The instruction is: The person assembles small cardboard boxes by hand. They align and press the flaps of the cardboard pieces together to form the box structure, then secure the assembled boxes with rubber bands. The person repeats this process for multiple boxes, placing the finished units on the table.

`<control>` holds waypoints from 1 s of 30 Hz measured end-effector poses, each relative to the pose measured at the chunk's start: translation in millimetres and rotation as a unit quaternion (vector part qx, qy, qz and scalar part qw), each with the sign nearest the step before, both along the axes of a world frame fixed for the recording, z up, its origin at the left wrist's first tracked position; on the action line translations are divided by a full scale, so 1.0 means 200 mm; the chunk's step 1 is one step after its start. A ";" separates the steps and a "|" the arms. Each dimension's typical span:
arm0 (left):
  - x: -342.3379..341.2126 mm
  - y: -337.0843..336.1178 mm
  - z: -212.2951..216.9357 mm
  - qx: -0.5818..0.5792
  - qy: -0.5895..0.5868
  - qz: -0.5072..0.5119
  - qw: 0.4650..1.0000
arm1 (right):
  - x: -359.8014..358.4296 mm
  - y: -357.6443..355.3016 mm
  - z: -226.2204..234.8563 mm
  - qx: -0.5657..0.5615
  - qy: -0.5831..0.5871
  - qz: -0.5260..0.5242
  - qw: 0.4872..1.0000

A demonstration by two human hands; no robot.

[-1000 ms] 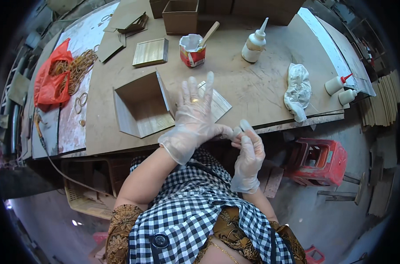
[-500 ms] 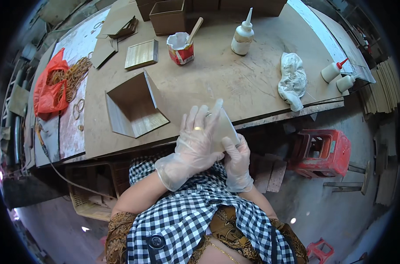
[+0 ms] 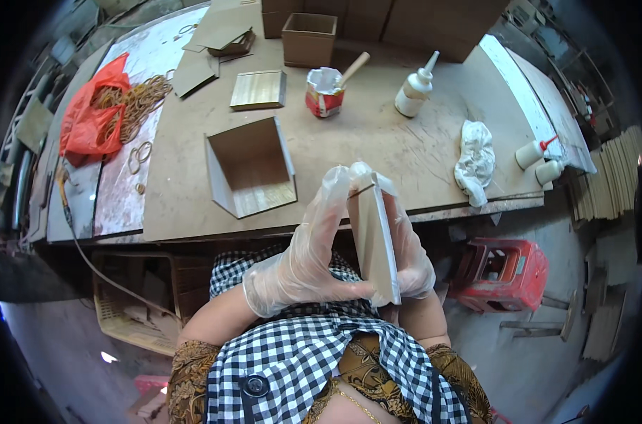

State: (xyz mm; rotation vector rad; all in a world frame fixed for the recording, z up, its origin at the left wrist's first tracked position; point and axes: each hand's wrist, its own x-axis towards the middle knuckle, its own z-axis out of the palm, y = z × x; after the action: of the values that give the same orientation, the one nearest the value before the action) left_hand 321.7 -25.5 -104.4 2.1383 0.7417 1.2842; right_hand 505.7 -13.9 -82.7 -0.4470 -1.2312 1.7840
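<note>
Both my hands wear clear plastic gloves. Between them, just off the table's front edge, a thin light wooden panel (image 3: 372, 244) is tilted nearly upright. My left hand (image 3: 303, 244) spans its left side, fingertips at the top corner and thumb by the lower end. Around the right side curls my right hand (image 3: 414, 254), its fingers partly hidden behind the panel. On the table to the left rests an open wooden box frame (image 3: 254, 169), its brown inside showing. Beyond it stands a red tub of white paste (image 3: 324, 102) with a wooden stick (image 3: 354, 69) in it.
A stack of small panels (image 3: 257, 90), brown boxes (image 3: 309, 42), a glue bottle (image 3: 414, 92) and a crumpled white cloth (image 3: 474, 162) occupy the table (image 3: 377, 152). Rubber bands in a red bag (image 3: 88, 127) lie left. A red stool (image 3: 501, 275) and plastic crate (image 3: 133, 304) stand below.
The panel has turned more upright, its edge now facing me. My right hand has come up along its right side; the left has shifted its hold. The view has swung slightly left.
</note>
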 end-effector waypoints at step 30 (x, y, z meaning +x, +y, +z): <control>-0.90 0.08 -0.19 -0.171 -0.056 0.164 0.970 | -0.79 0.70 0.45 0.591 -0.603 0.168 0.508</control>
State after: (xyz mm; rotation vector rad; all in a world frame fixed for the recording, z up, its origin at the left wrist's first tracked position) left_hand 142.3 -9.9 -141.5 1.7013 1.2084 1.3144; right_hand 348.2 126.1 7.4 -0.5931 -3.2590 0.1274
